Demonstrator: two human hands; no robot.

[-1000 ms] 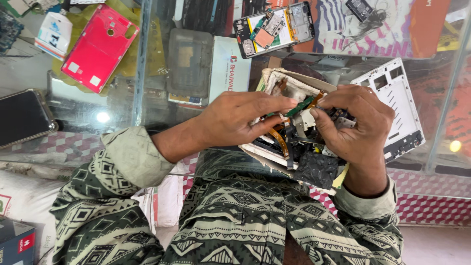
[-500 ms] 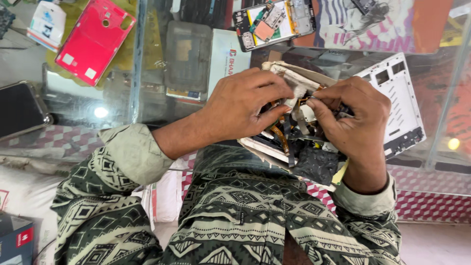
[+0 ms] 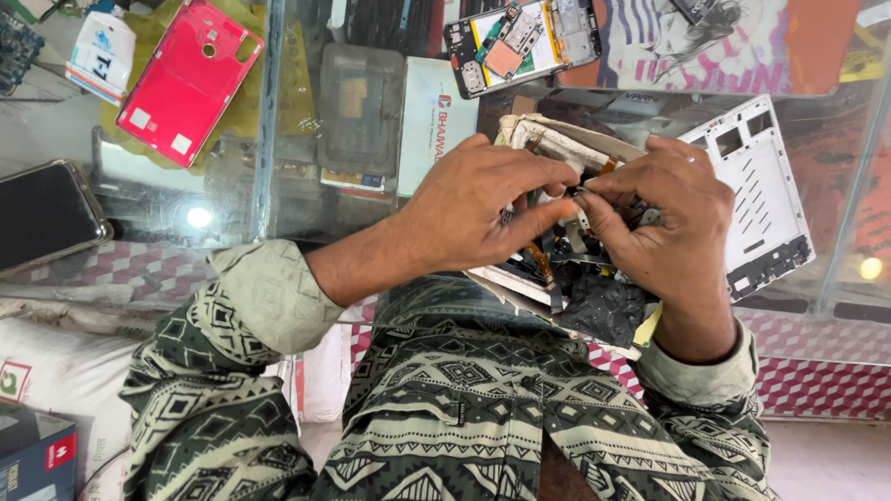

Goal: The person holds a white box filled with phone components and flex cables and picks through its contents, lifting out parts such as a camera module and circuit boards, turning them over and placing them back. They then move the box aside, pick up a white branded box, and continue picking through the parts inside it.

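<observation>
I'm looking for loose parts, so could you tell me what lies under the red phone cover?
The red phone cover rests on a yellowish sheet on the glass counter. Whatever lies directly beneath the cover is hidden by it.

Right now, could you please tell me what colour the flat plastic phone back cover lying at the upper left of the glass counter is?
Bright pinkish-red; the flat plastic phone back cover shows clearly in the head view.

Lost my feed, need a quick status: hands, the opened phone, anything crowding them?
Left hand and right hand both pinching parts inside the opened phone. Phone held over glass counter. White back cover lies beside right hand.
</observation>
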